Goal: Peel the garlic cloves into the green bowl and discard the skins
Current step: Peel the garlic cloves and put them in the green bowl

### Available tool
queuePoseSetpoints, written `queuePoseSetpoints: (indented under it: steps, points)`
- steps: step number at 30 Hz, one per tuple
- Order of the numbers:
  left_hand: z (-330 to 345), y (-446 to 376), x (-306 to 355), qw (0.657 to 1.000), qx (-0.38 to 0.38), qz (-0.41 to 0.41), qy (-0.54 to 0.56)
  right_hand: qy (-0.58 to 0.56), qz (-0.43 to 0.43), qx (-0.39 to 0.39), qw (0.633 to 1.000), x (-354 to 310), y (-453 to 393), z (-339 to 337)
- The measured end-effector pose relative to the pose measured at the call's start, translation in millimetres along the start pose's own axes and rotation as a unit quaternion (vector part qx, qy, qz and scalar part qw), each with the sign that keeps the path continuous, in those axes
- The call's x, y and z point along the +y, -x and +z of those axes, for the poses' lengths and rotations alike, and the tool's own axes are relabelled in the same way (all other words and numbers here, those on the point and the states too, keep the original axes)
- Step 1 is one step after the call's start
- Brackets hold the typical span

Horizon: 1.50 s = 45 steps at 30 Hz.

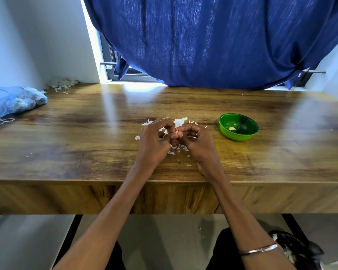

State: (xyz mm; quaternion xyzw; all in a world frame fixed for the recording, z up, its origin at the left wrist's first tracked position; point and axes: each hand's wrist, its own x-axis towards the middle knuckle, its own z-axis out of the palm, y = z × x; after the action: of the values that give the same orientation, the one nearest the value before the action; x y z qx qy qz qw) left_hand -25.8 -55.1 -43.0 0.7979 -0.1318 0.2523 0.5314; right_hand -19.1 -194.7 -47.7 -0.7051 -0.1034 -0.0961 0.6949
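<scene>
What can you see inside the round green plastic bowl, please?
One pale peeled garlic clove lies in the round green plastic bowl. The near rim covers part of the bottom, so more cannot be ruled out.

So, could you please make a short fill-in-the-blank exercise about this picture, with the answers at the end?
1. The bowl to the right of both hands is ____ in colour.
2. The left hand and right hand work above a pile of white garlic ____.
3. The curtain behind the table is ____.
4. A thin bangle circles the ____ wrist.

Answers: green; skins; blue; right
</scene>
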Motion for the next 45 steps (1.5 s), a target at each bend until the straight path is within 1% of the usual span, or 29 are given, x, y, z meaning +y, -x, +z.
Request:
queuePoseSetpoints:
  steps: [4,12,16,19,21,25,28,34,37,41,45]
  points:
    - [3,-1,-5,0.998,0.007,0.054,-0.044,-0.011,0.0,-0.002,1.0,0,0,0]
    - [6,-2,-1,0.993,0.02,0.101,-0.059,-0.056,0.021,0.017,0.998,0,0,3]
    - [4,-2,3,0.996,0.027,0.08,-0.007,-0.106,0.059,0.026,0.992,-4,-1,2]
    - [4,-1,4,0.997,0.042,0.036,0.045,-0.147,0.084,0.027,0.985,-7,0,1]
    - [4,0,5,0.997,0.056,0.014,0.053,-0.153,0.091,0.02,0.984,-8,0,1]
    - [2,2,9,0.995,0.08,0.001,0.062,-0.164,0.097,0.015,0.982,-11,1,1]
    - [2,2,8,0.995,0.08,-0.019,0.064,-0.163,0.089,0.006,0.983,-10,2,1]
    - [5,-1,-5,0.996,0.084,-0.021,-0.012,-0.176,0.093,0.023,0.98,-10,0,0]
    - [3,-4,-15,0.996,0.071,-0.008,-0.056,-0.197,0.107,0.03,0.974,-11,0,-1]
    - [3,-2,-5,0.997,0.059,0.004,-0.04,-0.243,0.134,0.044,0.96,-14,0,-2]
    - [4,0,-2,0.997,0.071,0.018,-0.011,-0.253,0.143,0.054,0.955,-13,-1,-2]
